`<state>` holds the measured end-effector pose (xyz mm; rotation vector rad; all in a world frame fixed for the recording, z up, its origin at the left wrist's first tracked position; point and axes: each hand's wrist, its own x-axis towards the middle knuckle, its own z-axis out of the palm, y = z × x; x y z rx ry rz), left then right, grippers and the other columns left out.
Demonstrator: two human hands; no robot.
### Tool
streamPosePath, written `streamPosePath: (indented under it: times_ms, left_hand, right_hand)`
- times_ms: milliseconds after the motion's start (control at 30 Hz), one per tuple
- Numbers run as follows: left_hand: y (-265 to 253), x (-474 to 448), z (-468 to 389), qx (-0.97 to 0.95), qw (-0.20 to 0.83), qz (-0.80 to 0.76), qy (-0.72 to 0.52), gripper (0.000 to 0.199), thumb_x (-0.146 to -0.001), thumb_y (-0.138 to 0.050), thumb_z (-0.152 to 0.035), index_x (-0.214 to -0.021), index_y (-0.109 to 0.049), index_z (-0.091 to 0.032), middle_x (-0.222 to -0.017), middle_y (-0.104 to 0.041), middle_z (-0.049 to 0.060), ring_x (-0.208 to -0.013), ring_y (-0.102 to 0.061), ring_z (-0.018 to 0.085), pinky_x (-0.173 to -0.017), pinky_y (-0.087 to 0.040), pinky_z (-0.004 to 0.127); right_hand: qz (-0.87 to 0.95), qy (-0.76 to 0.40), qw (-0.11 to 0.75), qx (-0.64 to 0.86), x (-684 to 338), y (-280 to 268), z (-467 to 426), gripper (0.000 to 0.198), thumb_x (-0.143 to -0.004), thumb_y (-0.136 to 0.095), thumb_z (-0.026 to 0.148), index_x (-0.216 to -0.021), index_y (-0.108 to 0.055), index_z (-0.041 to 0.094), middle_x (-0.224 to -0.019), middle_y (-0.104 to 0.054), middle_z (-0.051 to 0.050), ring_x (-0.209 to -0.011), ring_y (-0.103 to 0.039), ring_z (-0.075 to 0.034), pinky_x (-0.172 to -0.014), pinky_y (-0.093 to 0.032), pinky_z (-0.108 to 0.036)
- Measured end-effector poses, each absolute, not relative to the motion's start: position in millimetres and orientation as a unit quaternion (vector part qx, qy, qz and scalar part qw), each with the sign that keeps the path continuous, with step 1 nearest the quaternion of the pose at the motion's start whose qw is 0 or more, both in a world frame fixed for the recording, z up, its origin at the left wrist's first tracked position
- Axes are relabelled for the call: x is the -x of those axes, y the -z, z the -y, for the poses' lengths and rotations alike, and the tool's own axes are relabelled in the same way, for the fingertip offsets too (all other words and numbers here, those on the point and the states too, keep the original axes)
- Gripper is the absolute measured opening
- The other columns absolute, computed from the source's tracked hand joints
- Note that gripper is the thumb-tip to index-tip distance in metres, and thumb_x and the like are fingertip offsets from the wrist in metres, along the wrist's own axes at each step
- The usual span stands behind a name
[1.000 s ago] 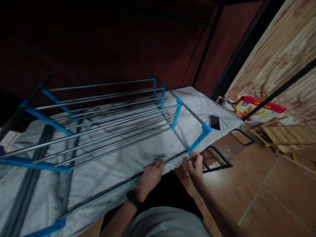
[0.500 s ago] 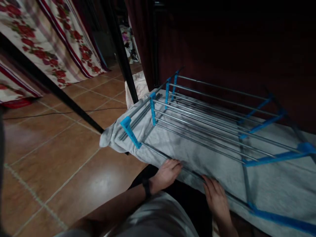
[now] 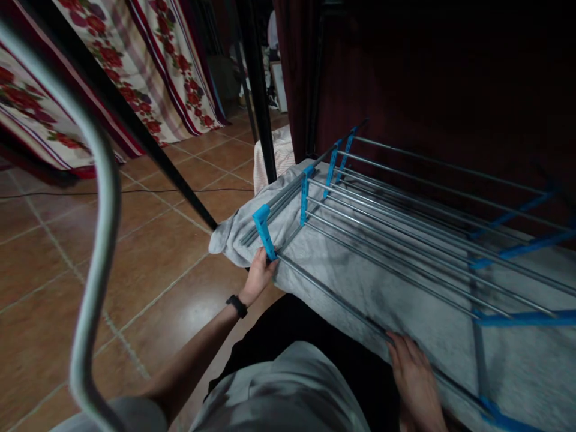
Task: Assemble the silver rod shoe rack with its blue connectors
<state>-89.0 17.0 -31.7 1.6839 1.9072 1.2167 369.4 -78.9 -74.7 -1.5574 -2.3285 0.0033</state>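
Currently, the drying rack (image 3: 409, 258) lies across the gray cloth (image 3: 342, 258), stretching from the centre out to three and four o'clock. Between six and seven, close to the middle, the left hand (image 3: 260, 273) has its grip closed on the lower end of the blue corner bracket (image 3: 263, 233); a dark wristband (image 3: 236, 306) circles that wrist. Toward half past four, the right hand (image 3: 416, 375) lays its fingertips over the front rail (image 3: 333, 294), though whether its grip wraps the bar or merely rests there I cannot tell. Loose gray tubes (image 3: 252, 235) lie on the cloth, just left of centre beside the rack's end. A curved white tube (image 3: 108, 198) rises at nine, and a floral curtain (image 3: 121, 78) hangs at ten.
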Motion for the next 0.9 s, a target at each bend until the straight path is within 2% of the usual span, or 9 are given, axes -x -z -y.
streamPosePath:
  times_ms: [100,267,467,667,900]
  left_hand:
    - [31.6,96.5,-27.4,-0.605,0.191,-0.652,-0.416,0.027,-0.08,-0.059,-0.015,-0.107,-0.063,-0.02,-0.107,-0.064,0.006,-0.1,-0.061,0.022,-0.092,-0.052,0.041]
    - [32.8,109.9,-29.3,-0.633,0.236,-0.629,-0.384,0.026,-0.075,-0.063,-0.016,-0.101,-0.068,-0.019,-0.102,-0.065,0.005,-0.093,-0.062,0.021,-0.086,-0.054,0.037]
    - [33.9,113.8,-30.0,-0.641,0.248,-0.623,-0.374,0.028,-0.076,-0.062,-0.016,-0.104,-0.068,-0.02,-0.106,-0.064,0.006,-0.1,-0.061,0.023,-0.093,-0.052,0.041]
    - [34.4,110.4,-33.1,-0.638,0.245,-0.621,-0.384,0.031,-0.074,-0.06,-0.013,-0.103,-0.069,-0.02,-0.104,-0.065,0.006,-0.099,-0.061,0.023,-0.094,-0.051,0.042]
    - [41.0,107.9,-34.7,-0.626,0.241,-0.624,-0.402,0.03,-0.074,-0.058,-0.011,-0.101,-0.068,-0.019,-0.1,-0.065,0.006,-0.096,-0.06,0.022,-0.092,-0.051,0.042]
  right_hand:
    - [0.826,0.0,0.175,0.536,-366.8,70.4,76.2,0.037,-0.104,-0.031,0.038,-0.121,-0.057,0.02,-0.113,-0.068,-0.012,-0.101,-0.066,-0.026,-0.088,-0.052,-0.043]
    - [0.838,-0.057,0.179,0.512,-316.8,51.0,60.4,0.038,-0.103,-0.033,0.034,-0.134,-0.052,0.021,-0.119,-0.067,-0.012,-0.108,-0.065,-0.026,-0.091,-0.054,-0.043]
    - [0.857,-0.142,0.114,0.483,-196.1,17.2,14.1,0.042,-0.103,-0.032,0.028,-0.141,-0.047,0.018,-0.133,-0.061,-0.013,-0.117,-0.061,-0.024,-0.098,-0.052,-0.038]
    - [0.861,-0.198,0.042,0.466,-108.8,-3.6,-32.5,0.045,-0.103,-0.037,0.031,-0.146,-0.041,0.02,-0.136,-0.059,-0.012,-0.107,-0.066,-0.022,-0.09,-0.052,-0.033]
    - [0.868,-0.207,0.008,0.452,-85.9,-4.6,-47.1,0.043,-0.105,-0.029,0.03,-0.147,-0.04,0.032,-0.125,-0.064,-0.006,-0.098,-0.068,-0.02,-0.083,-0.051,-0.032]
